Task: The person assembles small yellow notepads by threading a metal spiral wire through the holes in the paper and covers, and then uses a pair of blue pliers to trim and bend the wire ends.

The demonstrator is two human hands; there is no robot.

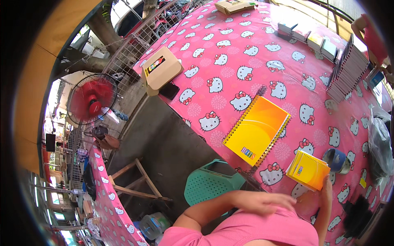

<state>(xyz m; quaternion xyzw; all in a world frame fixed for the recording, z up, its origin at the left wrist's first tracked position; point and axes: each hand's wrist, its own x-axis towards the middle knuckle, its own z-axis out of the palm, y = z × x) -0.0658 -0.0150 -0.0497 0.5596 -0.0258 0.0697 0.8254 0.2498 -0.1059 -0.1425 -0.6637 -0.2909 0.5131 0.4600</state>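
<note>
My left hand (264, 201) is held in front of my pink shirt, palm down with its fingers stretched out and slightly blurred; it holds nothing. Further right, my right hand (325, 189) grips the near edge of a small stack of yellow-orange notebooks (308, 170), and part of that hand is hidden by them. Left of the stack, larger yellow-orange spiral notebooks (257, 130) lie near the table edge, with wire coils along both long sides. A loose dark coil (261, 90) sticks out at their far end.
A pink cat-patterned cloth (230, 53) covers the table. Blue-labelled roll (337, 160), clear plastic bag (379, 143) and tall spiral-bound stack (348, 69) stand right. Cardboard box (161, 69) and dark phone (169, 91) lie far left. Green stool (211, 182) sits beside me; another person (373, 41) is far right.
</note>
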